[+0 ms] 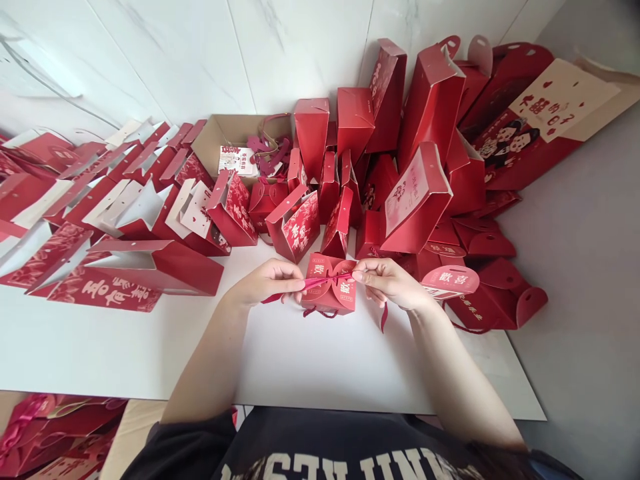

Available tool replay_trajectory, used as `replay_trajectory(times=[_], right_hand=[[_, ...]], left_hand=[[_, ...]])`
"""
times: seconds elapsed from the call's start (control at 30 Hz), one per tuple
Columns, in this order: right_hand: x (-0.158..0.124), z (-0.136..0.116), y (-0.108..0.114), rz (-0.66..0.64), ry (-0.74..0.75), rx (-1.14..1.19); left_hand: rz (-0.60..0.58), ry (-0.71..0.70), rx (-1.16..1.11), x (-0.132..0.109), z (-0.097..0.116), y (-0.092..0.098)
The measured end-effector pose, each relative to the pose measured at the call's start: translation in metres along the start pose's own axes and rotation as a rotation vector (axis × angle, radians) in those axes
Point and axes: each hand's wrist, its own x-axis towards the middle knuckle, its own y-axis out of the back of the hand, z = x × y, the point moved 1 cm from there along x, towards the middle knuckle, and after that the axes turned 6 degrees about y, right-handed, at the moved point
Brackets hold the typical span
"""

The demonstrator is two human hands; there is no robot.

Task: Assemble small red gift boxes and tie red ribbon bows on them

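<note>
A white bench (375, 373) is carrying rows of red bags (187, 257) on the left, with an open cardboard box (209, 143) standing at the far side. The left hand (277, 281) and right hand (384, 279) are flanking a small red box (327, 299), which is sitting on the bench's near middle part. Each hand's fingers are pinching a thin red ribbon (325, 281), which is stretching across the small red box's top.
</note>
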Motion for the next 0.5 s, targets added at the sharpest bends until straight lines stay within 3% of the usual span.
replay_trajectory(times=[0.1,0.27,0.5], right_hand=[[-0.001,0.000,-0.002,-0.007,-0.002,0.051],[0.000,-0.001,-0.005,-0.013,0.060,0.022],[0.000,-0.003,-0.007,-0.018,0.077,0.033]], left_hand=[[-0.062,-0.076,-0.037,-0.003,-0.003,0.006],[0.100,-0.337,-0.112,0.006,0.001,-0.002],[0.188,-0.410,-0.213,0.022,0.001,-0.019]])
